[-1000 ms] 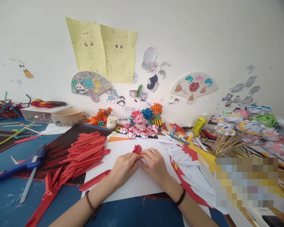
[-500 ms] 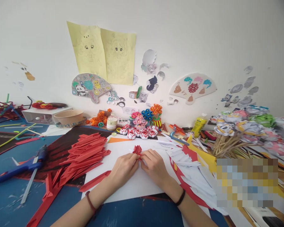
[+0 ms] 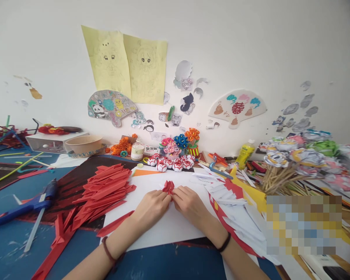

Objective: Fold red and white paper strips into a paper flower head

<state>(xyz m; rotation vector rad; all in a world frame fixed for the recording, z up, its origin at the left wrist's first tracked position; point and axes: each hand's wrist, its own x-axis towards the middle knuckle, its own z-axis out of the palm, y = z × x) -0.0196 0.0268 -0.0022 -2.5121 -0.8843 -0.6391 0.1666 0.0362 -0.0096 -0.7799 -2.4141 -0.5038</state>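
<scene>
Between my two hands is a small red folded paper piece (image 3: pixel 168 186), its pleated top showing above the fingertips. My left hand (image 3: pixel 154 205) pinches it from the left, and my right hand (image 3: pixel 189 203) grips its right side. The fingers hide its lower part. Both hands are over a large white sheet (image 3: pixel 151 237). Left of them lies a heap of red folded paper strips (image 3: pixel 107 190), with one single red strip (image 3: pixel 116 223) by my left wrist. A pile of white folded strips (image 3: pixel 229 198) spreads on the right.
A blue glue gun (image 3: pixel 41 200) lies at the left with its glue stick sticking out. Behind the sheet are red-and-white paper flowers (image 3: pixel 172 163). Paper flowers on sticks (image 3: pixel 294 155) and a yellow bottle (image 3: pixel 246 154) stand at the right. A tan bowl (image 3: pixel 84 144) sits back left.
The red paper piece has turned slightly and its top looks wider and lower. My fingers have shifted a little around it, both hands still on it.
</scene>
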